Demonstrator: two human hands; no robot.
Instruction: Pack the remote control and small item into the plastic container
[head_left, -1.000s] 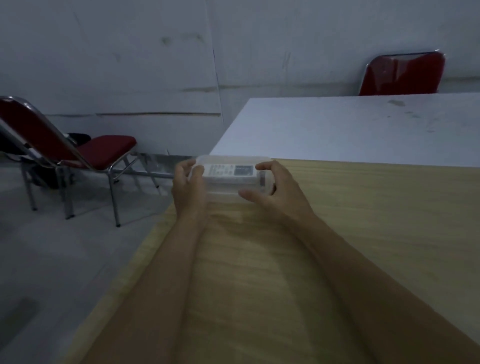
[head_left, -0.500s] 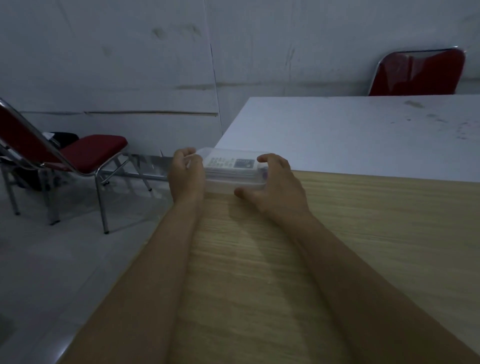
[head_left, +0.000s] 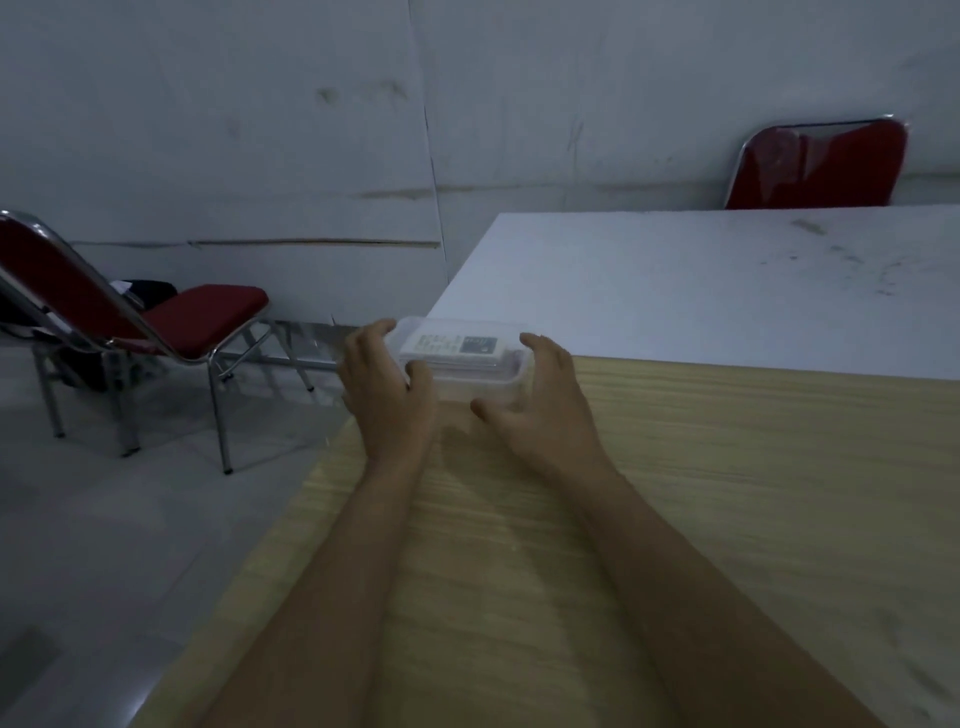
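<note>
Since the remote control (head_left: 456, 347) already lies inside the lidded plastic container (head_left: 467, 364) at the far left corner of the wooden tabletop (head_left: 727, 493), packing looks nearly finished. The left hand (head_left: 387, 387) and right hand (head_left: 540, 402) flank it, fingers spread, gripping nothing. The small item can't be made out; check the lid is seated.

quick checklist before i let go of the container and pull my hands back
1. Remote control inside the plastic container: ok.
2. Small item packed: cannot tell, not visible.
3. Lid seated all round: cannot tell, picture too dim.
4. Container resting on the wooden table: ok, though close to its far left corner.
5. Left hand and right hand loosened: ok, fingers spread at the container's ends.
</note>
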